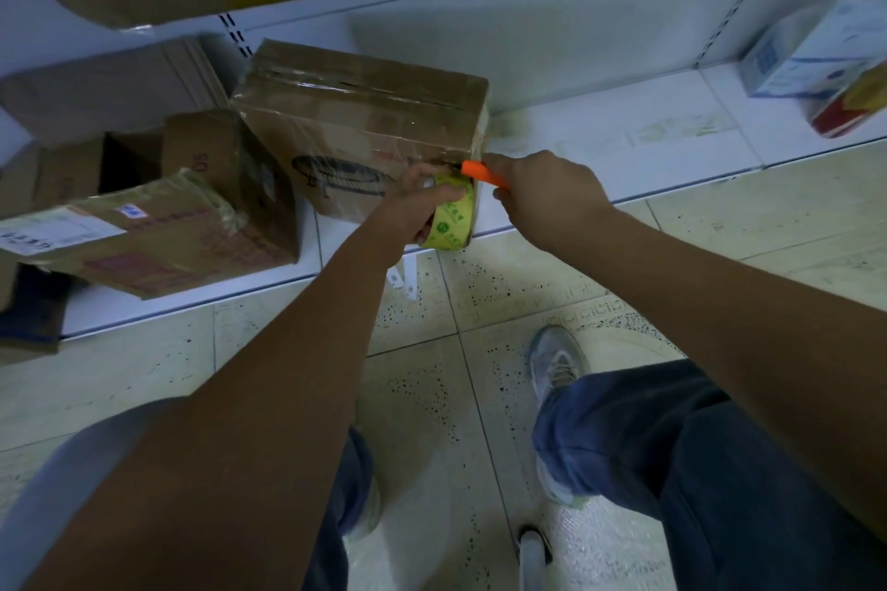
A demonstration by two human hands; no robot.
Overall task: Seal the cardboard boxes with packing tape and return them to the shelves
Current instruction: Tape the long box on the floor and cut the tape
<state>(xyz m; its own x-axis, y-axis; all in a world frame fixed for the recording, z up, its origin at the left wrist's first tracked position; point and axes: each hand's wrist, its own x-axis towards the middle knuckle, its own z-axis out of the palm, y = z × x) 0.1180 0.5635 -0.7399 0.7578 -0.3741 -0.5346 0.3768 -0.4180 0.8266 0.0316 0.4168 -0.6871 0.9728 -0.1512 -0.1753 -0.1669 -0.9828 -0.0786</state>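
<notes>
- Head view showed a person crouched at a low white shelf [600, 158], working on a cardboard box [355, 120] that sat on it.
- That box, wrapped in glossy clear tape across its top and front, stood tilted near the shelf's front edge.
- At the box's lower right corner, the left hand [422, 206] had its fingers curled round a yellow-green tape roll [453, 218], held against the box front.
- Just right of the roll, the right hand [542, 192] gripped an orange cutter [482, 173], its tip at the box corner where the tape appeared to run off the roll.
- By the look of it, the taping of this box was nearly finished, with only the strip left to sever and the box to be pushed back into place.
- Left of the box, a flatter taped carton [158, 235] with a white label lay on the shelf, apparently sealed.
- Behind that carton, another box [134, 158] stood with flaps open, seemingly not yet taped.
- Far right of the box, a small white package [811, 53] rested on the shelf.
</notes>
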